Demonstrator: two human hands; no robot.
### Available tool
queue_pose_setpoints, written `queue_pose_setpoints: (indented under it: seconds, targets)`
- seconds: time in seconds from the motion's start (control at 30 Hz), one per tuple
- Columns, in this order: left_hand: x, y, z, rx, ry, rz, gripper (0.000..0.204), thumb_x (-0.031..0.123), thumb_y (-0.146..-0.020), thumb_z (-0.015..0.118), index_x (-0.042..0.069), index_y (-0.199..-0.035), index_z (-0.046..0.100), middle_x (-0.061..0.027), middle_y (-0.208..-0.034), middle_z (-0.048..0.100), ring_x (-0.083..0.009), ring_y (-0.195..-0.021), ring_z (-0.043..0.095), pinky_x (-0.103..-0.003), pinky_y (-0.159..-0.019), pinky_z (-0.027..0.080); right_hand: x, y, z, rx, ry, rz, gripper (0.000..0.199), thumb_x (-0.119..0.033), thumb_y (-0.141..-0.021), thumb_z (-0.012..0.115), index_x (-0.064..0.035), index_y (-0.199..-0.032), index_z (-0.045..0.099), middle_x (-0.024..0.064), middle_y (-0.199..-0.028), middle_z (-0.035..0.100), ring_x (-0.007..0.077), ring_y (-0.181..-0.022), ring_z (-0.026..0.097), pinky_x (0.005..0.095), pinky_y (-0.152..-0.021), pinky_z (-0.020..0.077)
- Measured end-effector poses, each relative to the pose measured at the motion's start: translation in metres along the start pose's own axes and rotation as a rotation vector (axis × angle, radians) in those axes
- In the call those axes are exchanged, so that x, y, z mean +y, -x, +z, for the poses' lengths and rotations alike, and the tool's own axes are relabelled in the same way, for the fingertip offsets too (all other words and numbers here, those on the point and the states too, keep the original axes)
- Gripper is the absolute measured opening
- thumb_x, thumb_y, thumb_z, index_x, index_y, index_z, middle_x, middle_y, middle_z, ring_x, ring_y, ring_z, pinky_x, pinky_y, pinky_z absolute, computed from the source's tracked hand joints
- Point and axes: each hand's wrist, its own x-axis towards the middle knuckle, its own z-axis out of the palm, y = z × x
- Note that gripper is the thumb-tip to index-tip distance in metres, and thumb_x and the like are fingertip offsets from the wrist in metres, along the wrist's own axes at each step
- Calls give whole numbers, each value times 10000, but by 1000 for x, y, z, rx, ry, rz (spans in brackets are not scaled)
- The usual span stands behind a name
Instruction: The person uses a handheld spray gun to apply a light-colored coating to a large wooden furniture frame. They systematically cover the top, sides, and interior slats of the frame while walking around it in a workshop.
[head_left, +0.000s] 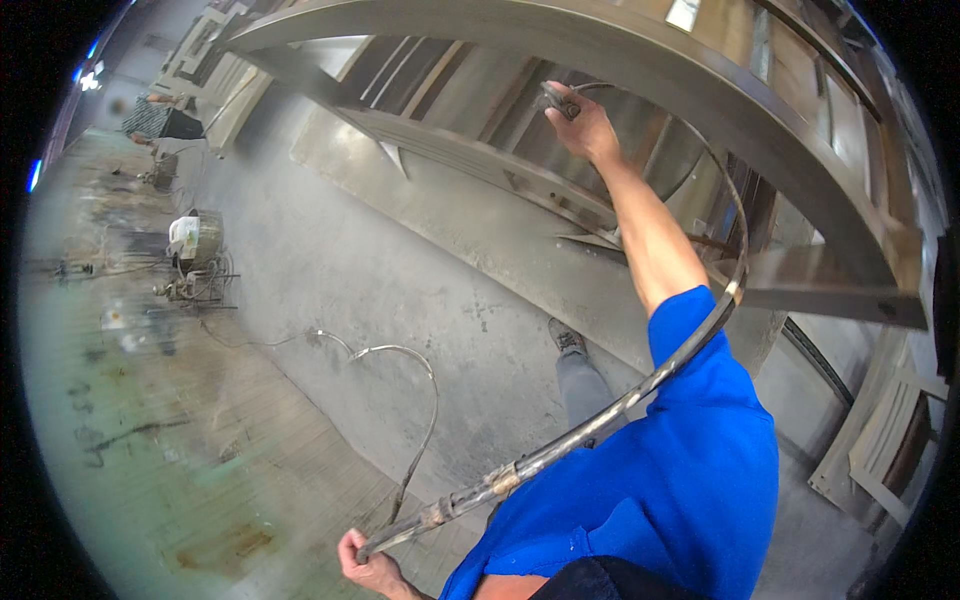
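My right hand (pixel 584 128) reaches up and away, its fingers closed around a dark spray gun (pixel 562 101). Most of the spray gun is hidden by the hand. A dark, worn hose (pixel 650 385) loops from it over my right arm and down across my body. Low in the picture, my left hand (pixel 372 568) is wrapped round that hose, near a taped joint. Just beyond the spray gun stands a large grey-brown frame (pixel 560 40) with panels and slats (pixel 470 85) inside; I cannot tell whether they touch.
The hose's far part (pixel 415 365) curls over the grey floor (pixel 340 290) toward a pump with a bucket (pixel 198 240) at the left. Another person (pixel 165 117) stands far back left near pale frames (pixel 215 70). A slatted panel (pixel 890 450) leans at right. A stained greenish wall (pixel 170 450) fills the left.
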Motion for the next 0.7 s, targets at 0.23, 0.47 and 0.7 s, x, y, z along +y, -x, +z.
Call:
queue_pose_setpoints:
  seconds: [0.23, 0.47, 0.7]
  targets:
    - [49, -29, 60, -192, 82, 181, 346, 292, -992, 706, -6, -821, 664, 18, -615, 516, -90, -604, 446, -293, -530, 362, 27, -5, -11, -531, 43, -28, 522, -306, -965, 636, -211, -1472, 557, 146, -1131, 666, 256, -1014, 637, 372, -931, 510]
    - [62, -32, 73, -244, 85, 268, 307, 251, -1000, 682, -3, -827, 671, 1, -593, 539, -86, -566, 423, -288, -510, 349, 64, -63, 18, -291, 318, 42, 500, -244, -982, 644, -189, -1475, 579, 44, -765, 624, 125, -672, 562, 332, -681, 520]
    - [57, -16, 53, -304, -14, 139, 277, 233, -996, 671, 12, -829, 666, -8, -574, 508, -96, -548, 412, -298, -505, 346, 79, -144, -37, -20, 386, -72, 515, -238, -979, 656, -179, -1483, 568, 26, -770, 613, 116, -679, 563, 322, -681, 522]
